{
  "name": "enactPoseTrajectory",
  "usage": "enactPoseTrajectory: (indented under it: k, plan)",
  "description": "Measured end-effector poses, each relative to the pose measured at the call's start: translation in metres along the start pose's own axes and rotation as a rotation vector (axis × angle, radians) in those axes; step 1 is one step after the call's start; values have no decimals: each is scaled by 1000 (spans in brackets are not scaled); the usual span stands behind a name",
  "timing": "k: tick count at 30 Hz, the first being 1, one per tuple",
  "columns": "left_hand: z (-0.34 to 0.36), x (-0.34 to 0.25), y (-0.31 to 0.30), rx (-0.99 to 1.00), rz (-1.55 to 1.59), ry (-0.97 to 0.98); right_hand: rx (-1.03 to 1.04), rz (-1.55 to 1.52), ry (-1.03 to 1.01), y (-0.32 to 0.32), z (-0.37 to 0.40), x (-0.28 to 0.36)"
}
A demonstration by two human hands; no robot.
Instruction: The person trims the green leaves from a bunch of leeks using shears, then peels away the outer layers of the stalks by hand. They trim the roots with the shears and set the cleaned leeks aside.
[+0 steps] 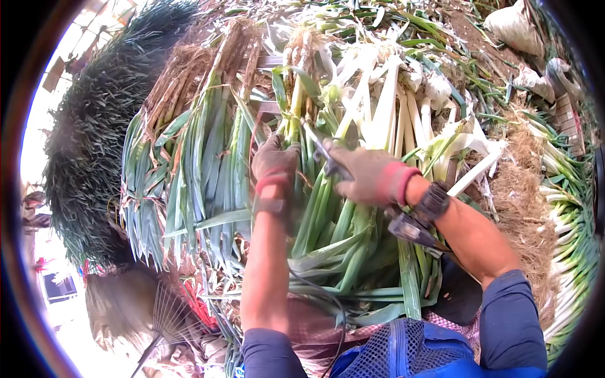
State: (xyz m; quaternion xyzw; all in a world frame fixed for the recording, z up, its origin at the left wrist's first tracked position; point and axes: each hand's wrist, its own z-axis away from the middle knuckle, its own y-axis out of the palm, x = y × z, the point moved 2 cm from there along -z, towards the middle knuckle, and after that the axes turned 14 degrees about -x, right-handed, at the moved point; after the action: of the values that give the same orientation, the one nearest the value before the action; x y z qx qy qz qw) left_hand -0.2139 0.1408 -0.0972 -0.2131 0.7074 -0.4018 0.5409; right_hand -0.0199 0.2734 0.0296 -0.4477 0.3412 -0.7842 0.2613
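Observation:
My left hand [275, 160], in a brown glove with a red cuff, is closed around the green part of a large green onion [292, 113]. Its muddy roots point away from me. Close beside it, my gloved right hand [368, 173] grips a dark tool [337, 165] that looks like an air blow gun. The tool's thin metal nozzle angles toward the held stalk. Unpeeled green onions [217, 151] with brown roots lie in a row to the left. Several stripped white stalks [387, 104] lie right of my hands. My fingertips are partly hidden.
A tall stack of green leaves [104, 132] stands at the far left. Peeled onions [570, 277] line the right edge beside dry root waste [520, 189]. A white sack [517, 28] sits at the back right. A wire rake [170, 318] is at lower left; a dark hose [343, 315] crosses my lap.

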Motion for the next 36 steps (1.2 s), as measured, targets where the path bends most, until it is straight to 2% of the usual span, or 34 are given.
enactPoseTrajectory:
  k: [2,3,4,6,8,10,12,14,15,19,23,26,28,29,30,33,36]
  plan:
    - [-2,-8,-1,64,-111,18,-81,44,-27,0,-16,0]
    - [1,-10,0,-5,-186,111,-46,46,-54,1,-18,-1]
    - [1,-11,-2,-6,-181,111,-47,51,-54,1,-23,-1]
    - [1,-16,-5,107,-140,51,-79,74,12,-3,-39,-6]
    - [-3,-12,-2,130,-102,16,-169,80,40,-5,-63,-18]
    - [-8,-4,6,257,59,-151,-288,97,9,-10,-77,-21]
    - [-9,-2,3,263,54,-153,-285,106,-9,-13,-74,-22]
    - [-14,2,4,315,147,-211,-143,16,9,-12,-53,-12]
    - [-17,7,7,289,159,-181,-119,-37,-24,0,-42,-17]
    - [-25,13,13,308,114,-132,-105,89,-84,16,-7,-11]
    - [-23,12,13,328,167,-123,-141,14,59,-4,-53,-18]
    - [-22,14,11,331,173,-114,-195,111,138,-21,-93,-22]
    - [-22,8,6,334,166,-99,-283,108,112,-28,-112,-30]
    - [-21,3,1,370,161,-131,-418,112,38,-25,-126,-34]
    - [-20,-2,-4,405,157,-163,-374,109,90,-26,-139,-45]
    - [-18,-4,-7,399,189,-215,-336,191,59,-29,-154,-40]
    - [-21,6,0,391,218,-176,-312,244,130,-31,-148,-23]
